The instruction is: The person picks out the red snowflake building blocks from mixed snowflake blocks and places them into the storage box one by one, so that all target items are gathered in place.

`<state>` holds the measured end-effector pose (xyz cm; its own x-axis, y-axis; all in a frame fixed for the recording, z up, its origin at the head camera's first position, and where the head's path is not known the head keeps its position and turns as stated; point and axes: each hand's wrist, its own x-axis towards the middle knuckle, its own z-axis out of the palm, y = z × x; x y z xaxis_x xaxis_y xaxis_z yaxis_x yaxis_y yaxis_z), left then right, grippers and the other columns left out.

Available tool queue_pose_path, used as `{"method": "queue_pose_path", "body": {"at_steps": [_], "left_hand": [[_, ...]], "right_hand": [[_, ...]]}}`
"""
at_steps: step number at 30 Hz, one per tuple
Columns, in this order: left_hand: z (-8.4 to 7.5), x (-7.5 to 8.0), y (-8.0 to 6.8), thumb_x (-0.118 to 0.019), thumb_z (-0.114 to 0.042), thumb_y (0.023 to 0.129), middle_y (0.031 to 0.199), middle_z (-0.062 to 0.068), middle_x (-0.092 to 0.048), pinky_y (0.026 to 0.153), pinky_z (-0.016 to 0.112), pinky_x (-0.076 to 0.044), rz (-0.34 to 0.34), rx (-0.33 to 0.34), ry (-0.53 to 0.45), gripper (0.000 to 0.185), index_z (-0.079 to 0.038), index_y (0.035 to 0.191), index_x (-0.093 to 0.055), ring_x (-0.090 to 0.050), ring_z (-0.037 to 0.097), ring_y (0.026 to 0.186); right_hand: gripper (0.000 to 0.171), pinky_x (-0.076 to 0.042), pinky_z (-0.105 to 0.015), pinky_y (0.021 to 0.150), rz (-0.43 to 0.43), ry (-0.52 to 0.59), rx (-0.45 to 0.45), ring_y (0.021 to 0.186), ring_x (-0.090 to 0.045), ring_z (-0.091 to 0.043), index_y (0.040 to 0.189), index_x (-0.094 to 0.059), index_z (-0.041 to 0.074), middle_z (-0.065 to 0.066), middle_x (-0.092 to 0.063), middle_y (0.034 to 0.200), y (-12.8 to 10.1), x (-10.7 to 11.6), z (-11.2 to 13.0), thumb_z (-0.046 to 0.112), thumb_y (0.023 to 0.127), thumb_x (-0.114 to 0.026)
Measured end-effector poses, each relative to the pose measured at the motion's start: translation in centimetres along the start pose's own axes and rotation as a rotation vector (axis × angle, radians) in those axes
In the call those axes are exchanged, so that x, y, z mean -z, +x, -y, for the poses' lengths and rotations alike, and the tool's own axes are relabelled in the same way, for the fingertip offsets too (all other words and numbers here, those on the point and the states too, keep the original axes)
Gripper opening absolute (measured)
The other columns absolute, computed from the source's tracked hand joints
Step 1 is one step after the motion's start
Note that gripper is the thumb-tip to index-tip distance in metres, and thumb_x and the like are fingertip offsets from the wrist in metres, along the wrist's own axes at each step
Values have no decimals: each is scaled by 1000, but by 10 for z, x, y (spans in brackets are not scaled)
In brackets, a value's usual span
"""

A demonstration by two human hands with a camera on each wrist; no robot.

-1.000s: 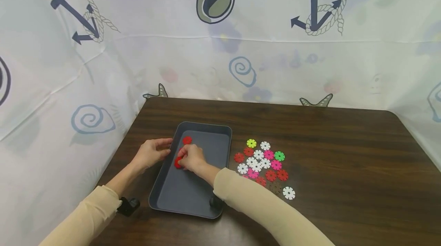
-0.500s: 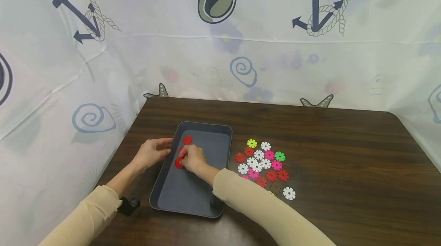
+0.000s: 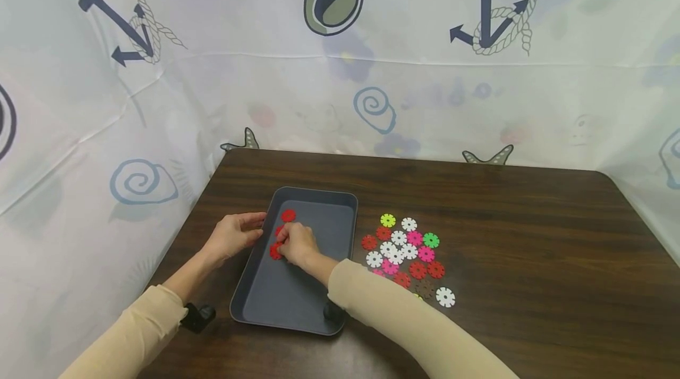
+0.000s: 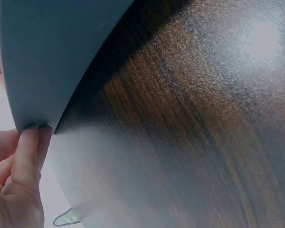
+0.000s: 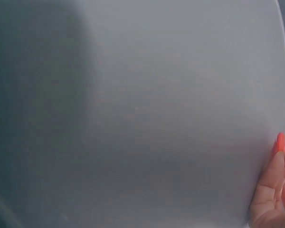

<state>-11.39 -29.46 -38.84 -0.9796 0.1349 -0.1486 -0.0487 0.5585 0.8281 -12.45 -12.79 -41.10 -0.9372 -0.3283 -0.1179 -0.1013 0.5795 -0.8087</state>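
A dark grey baking tray [image 3: 297, 302] lies on the table, turned slightly. Inside, along its left side, red notched plastic discs form a column: one far disc [image 3: 288, 215], one half hidden by the fingers, and a near disc [image 3: 275, 251]. My right hand [image 3: 298, 245] reaches into the tray, its thumb and fingertips pinching the near disc's edge; in the right wrist view a red disc [image 5: 280, 143] shows at the fingertips. My left hand [image 3: 232, 237] has its fingers extended, with fingertips against the tray's left outer wall [image 4: 42, 85]; it holds no disc.
Right of the tray, loose notched discs lie scattered: several white discs [image 3: 398, 238], pink, red and brown ones, a green disc [image 3: 431, 240] and a yellow disc [image 3: 388, 221]. The right forearm partly covers this group. A patterned cloth [image 3: 425, 107] hangs behind the dark wooden table [image 3: 531, 249].
The right fingers have shifted slightly on the near red disc, leaving more of it showing. The left hand and tray stay in place.
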Motion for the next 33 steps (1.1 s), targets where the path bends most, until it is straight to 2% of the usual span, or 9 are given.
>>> {"method": "queue_pose_path", "body": {"at_steps": [8, 12, 15, 18, 21, 28, 33], "left_hand": [[-1, 1, 0, -55, 3, 90, 131, 31, -49, 79, 35, -56, -1, -11, 10, 43, 13, 132, -45, -55, 40, 114], [0, 0, 0, -55, 3, 90, 131, 30, -50, 79, 35, -56, -4, -14, 17, 43, 13, 131, -45, -56, 40, 113], [0, 0, 0, -55, 3, 90, 130, 31, -51, 79, 35, -56, -5, -16, 17, 43, 13, 131, -45, -56, 40, 113], [0, 0, 0, -55, 2, 90, 129, 31, -51, 79, 36, -55, -7, -16, 16, 43, 13, 131, -46, -56, 40, 113], [0, 0, 0, -56, 2, 90, 130, 30, -51, 80, 36, -55, -8, -12, 16, 43, 12, 131, -46, -55, 40, 114], [-1, -1, 1, -56, 2, 90, 127, 31, -52, 81, 38, -55, -8, -14, 14, 44, 12, 131, -46, -55, 40, 114], [-1, -1, 1, -56, 2, 90, 127, 32, -53, 81, 39, -55, -9, -21, 5, 44, 13, 131, -46, -55, 41, 114]], "right_hand": [[13, -42, -16, 53, -10, -10, -6, 42, -49, -6, 85, -67, 5, 3, -53, 58, 1, 1, 0, 2, 75, -75], [12, -42, -16, 52, -14, 10, -14, 43, -49, -6, 84, -67, 5, 4, -53, 59, 2, 0, 0, 2, 75, -75], [10, -46, -16, 48, -7, 104, -40, 44, -49, -6, 84, -67, 2, 3, -51, 59, 2, 0, 0, -1, 76, -72], [9, -51, -21, 46, 6, 229, -67, 47, -54, -9, 86, -66, -2, 1, -53, 61, 3, 2, 0, -6, 79, -68], [10, -54, -26, 49, 24, 316, -88, 56, -62, -17, 90, -66, -5, -2, -57, 64, 2, 7, 2, -7, 81, -66], [14, -58, -33, 63, 61, 391, -108, 78, -67, -27, 98, -65, -5, -5, -63, 75, -6, 26, 11, -4, 84, -64], [18, -58, -32, 66, 94, 442, -81, 77, -65, -25, 103, -64, -2, -5, -62, 80, -15, 44, 15, 0, 85, -65]]}}
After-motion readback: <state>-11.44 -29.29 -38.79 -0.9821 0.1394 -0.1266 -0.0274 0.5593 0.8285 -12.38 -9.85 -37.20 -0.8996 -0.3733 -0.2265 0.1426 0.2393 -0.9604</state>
